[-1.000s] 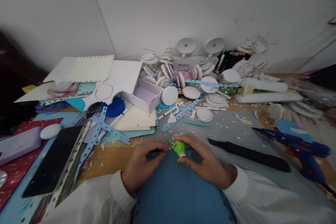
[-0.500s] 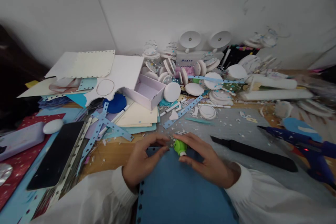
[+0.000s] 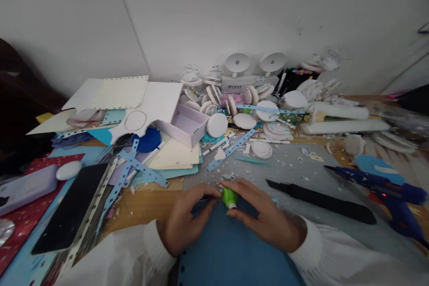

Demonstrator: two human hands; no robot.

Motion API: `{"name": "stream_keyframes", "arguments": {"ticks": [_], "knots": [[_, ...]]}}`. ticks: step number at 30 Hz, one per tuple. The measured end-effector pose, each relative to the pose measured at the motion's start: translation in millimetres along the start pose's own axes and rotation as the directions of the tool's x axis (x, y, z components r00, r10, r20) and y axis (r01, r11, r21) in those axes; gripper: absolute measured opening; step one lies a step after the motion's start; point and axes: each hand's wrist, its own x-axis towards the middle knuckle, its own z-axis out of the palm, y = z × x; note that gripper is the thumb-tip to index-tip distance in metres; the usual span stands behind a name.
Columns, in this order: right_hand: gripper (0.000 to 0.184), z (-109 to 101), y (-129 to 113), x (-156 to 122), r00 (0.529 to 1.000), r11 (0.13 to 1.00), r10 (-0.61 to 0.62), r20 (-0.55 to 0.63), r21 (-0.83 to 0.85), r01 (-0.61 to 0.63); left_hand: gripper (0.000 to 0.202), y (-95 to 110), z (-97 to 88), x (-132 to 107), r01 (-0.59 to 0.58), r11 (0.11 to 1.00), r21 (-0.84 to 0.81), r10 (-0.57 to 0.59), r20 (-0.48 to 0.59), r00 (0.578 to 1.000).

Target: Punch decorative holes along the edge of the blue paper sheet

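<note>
My right hand (image 3: 266,214) is closed round a small green craft punch (image 3: 229,197) with a white end, thumb at its near side and fingers over the far side. The punch sits at the far edge of a blue sheet of paper (image 3: 234,250). Small punched holes run down the sheet's left edge. Just left of the punch, my left hand (image 3: 191,219) pinches the sheet near its far edge, thumb and forefinger almost meeting. The hands partly cover that edge.
Right of my hands, a black craft knife (image 3: 321,199) and a blue glue gun (image 3: 382,187) lie on a grey mat (image 3: 295,165). A black phone (image 3: 72,210), punched paper strips (image 3: 134,161) and a lilac box (image 3: 187,125) are leftward. White foam discs (image 3: 217,125) are piled behind.
My left fingertips have moved right, closer to the punch, and drawn together. The punch stays in my right hand at the far edge. The camera view has shifted slightly.
</note>
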Motion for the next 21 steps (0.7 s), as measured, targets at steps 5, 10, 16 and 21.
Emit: {"name": "stream_keyframes", "arguments": {"ticks": [5,10,16,21], "knots": [[0.048,-0.7,-1.0,0.8,1.0,0.999,-0.026,-0.009,0.026,0.026,0.018,0.1,0.3,0.8,-0.01,0.999,0.042,0.01,0.008,1.0],[0.049,0.9,-0.6,1.2,1.0,1.0,-0.018,0.012,0.01,0.018,0.018,-0.5,0.8,2.0,-0.04,0.998,0.055,0.04,0.002,0.999],[0.048,-0.1,2.6,0.7,0.999,0.999,0.008,0.051,0.037,-0.01,0.017,-0.8,2.1,0.4,-0.013,0.998,0.054,0.014,-0.021,1.0],[0.045,-2.0,1.5,0.1,0.995,0.999,0.023,0.096,0.04,-0.026,0.014,-1.6,2.3,0.2,0.001,0.999,0.045,0.001,-0.042,0.999]]}}
